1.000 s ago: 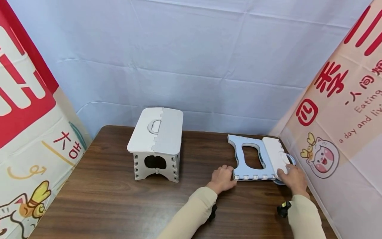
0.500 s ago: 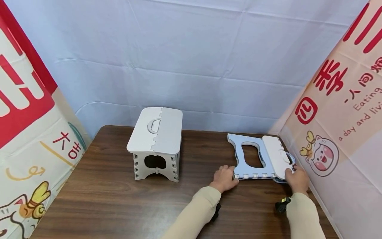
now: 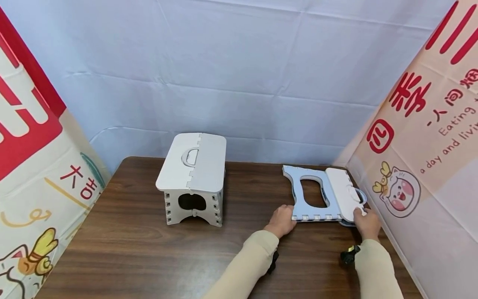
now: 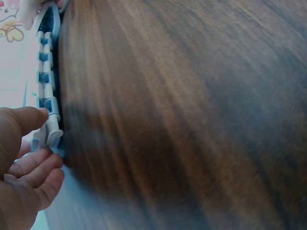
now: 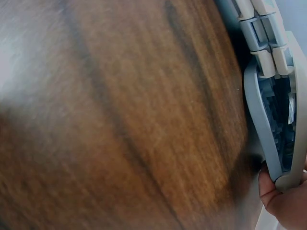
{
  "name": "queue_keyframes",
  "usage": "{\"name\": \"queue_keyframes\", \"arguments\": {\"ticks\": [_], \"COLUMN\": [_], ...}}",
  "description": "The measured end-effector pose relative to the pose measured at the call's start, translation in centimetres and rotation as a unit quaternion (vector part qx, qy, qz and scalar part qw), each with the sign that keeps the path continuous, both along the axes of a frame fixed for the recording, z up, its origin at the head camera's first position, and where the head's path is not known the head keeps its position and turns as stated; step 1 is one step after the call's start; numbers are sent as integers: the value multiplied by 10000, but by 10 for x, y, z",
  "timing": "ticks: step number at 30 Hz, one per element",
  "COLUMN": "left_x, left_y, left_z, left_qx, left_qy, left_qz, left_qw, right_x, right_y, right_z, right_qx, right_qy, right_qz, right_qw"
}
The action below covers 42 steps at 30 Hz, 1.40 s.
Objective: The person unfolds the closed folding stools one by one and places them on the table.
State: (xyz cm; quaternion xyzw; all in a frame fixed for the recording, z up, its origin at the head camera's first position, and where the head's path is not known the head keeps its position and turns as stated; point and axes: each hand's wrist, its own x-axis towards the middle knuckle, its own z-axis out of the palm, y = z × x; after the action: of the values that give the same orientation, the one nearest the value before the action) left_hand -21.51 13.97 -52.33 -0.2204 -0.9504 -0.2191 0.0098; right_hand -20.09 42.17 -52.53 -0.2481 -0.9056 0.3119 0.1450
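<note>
Compared with one second ago, the right hand (image 3: 369, 224) has shifted off the lower part of the white panel (image 3: 337, 191) and is now placed at its lower right corner; the handle (image 3: 365, 197) opening, formerly covered by the fingers, is exposed. The left hand (image 3: 281, 220) has advanced slightly right and upward, closer against the lower left corner of the folded stool (image 3: 317, 211). The stool's near edge sits slightly higher in the frame. The standing stool (image 3: 210, 162) and right-hand drape (image 3: 396, 207) appear slightly further left in the frame.
</note>
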Motion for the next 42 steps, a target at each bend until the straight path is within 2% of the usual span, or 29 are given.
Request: {"name": "queue_keyframes", "arguments": {"ticks": [4, 10, 20, 28, 37, 42], "left_x": [1, 0, -3, -4, -6, -7], "left_y": [1, 2, 0, -1, -4, -6], "left_z": [-3, -5, -5, -3, -2, -2], "left_qx": [60, 221, 760, 844, 790, 795], "left_qy": [195, 123, -657, -684, -827, -814], "left_qz": [36, 168, 239, 270, 248, 142], "left_qw": [9998, 9995, 9946, 9937, 9931, 9934], "right_x": [-1, 1, 4, 3, 5, 10], "right_y": [0, 1, 2, 4, 1, 1], "right_z": [-2, -2, -5, -4, -2, 1], "right_qx": [-35, -173, -185, -295, -841, -1525], "right_qy": [11, -110, 207, 155, 264, 220], "right_qz": [11, -37, -157, -145, -404, -737], "right_qw": [10000, 9998, 9995, 9993, 9953, 9853]}}
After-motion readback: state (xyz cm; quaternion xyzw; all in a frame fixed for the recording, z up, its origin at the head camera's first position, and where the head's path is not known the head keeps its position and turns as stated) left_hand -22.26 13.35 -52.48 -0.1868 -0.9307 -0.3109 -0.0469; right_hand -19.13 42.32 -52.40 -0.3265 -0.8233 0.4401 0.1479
